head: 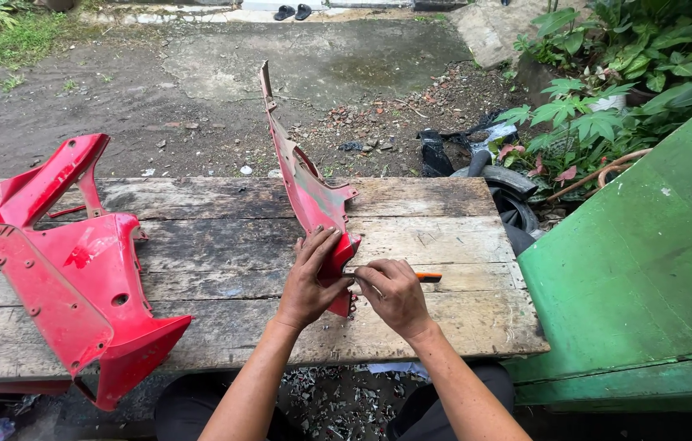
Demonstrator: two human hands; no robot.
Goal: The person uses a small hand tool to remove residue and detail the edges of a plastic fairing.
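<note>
The person works at a weathered plank bench (444, 237), with a narrow red fairing panel (313, 200) standing on edge near the middle of it and running from the near edge away past the far edge. The left hand (311, 278) lies flat against the panel's near end, fingers spread and pressing on the plastic to steady it. The right hand (395, 292) is closed around a small orange-handled tool (427, 278), its fingers curled together on the handle, and the tool's hidden tip meets the panel's lower near end; whether it is a blade or a scraper cannot be told.

As a judgement, the work is at an early or middle stage. The panel's paint looks scuffed and dull along much of its length, and only the near end is under the tool. A second, larger red fairing piece (76, 269) lies at the left end of the bench, overhanging the near edge, untouched by either hand. Small shards and debris (338, 400) lie on the ground below the near edge, between the person's knees.
</note>
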